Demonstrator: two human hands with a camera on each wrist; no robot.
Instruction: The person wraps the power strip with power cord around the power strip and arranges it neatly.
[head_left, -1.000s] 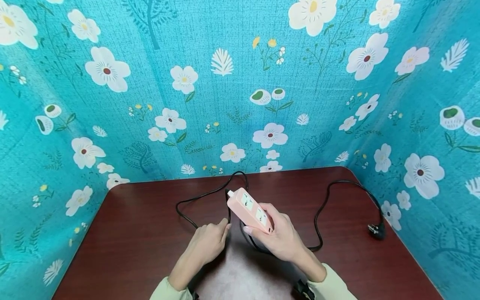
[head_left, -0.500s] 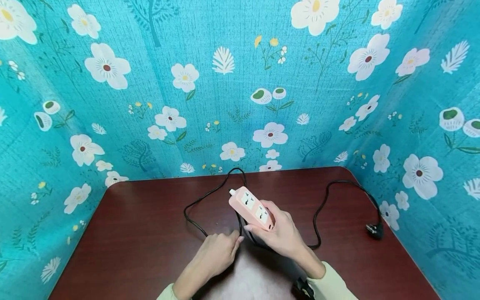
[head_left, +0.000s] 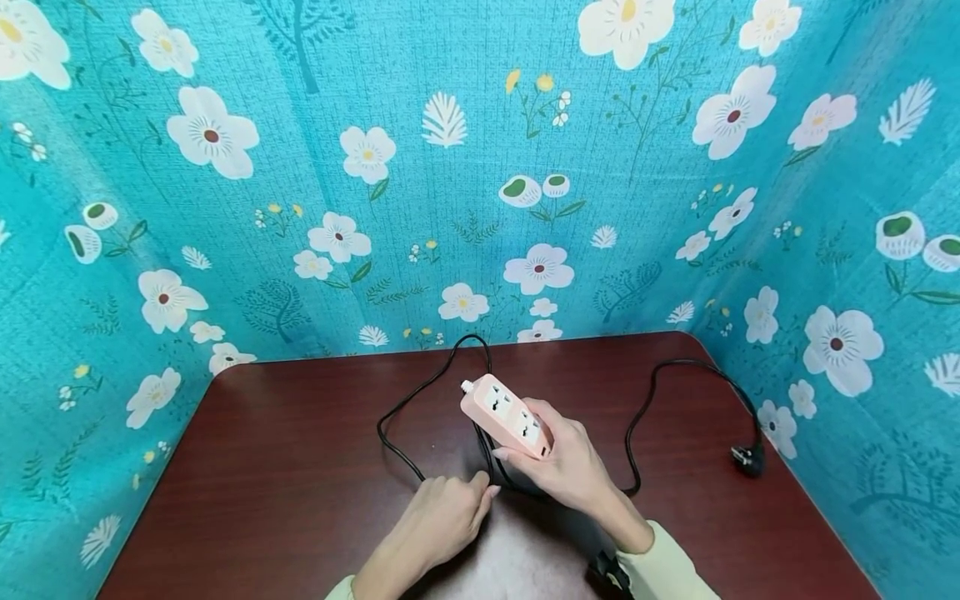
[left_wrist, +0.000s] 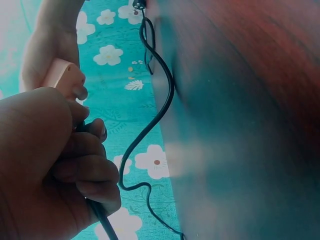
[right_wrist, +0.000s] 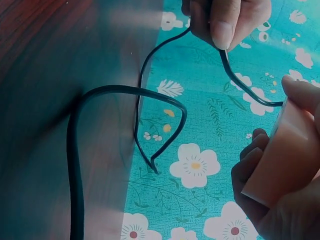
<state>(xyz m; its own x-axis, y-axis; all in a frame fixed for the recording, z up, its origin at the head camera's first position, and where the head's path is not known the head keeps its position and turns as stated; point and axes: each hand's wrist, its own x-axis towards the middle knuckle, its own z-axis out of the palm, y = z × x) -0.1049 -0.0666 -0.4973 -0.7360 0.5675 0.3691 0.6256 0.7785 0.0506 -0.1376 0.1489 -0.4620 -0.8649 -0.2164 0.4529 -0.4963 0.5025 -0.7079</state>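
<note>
Hands [head_left: 442, 515], left gripping black cord [right_wrist: 74, 170], right [head_left: 564, 468] pink power strip [head_left: 504, 417], plug [head_left: 750, 460] on table [head_left: 285, 467], floral cloth [head_left: 450, 212] behind

The head view is bright and rather sharp, with the floral cloth [head_left: 442, 208] lit almost evenly. On the dark table [head_left: 262, 475] there lies a whitish glare — between the two forearms it washes out the wood colour — and soft shadows fall under the left hand [head_left: 442, 517] and the right hand [head_left: 573, 462]. Both wrist views are dimmer and hazier, with blue-green reflections upon the table. In the left one, the curled fingers stay dark, while the upper left corner is pale.
</note>
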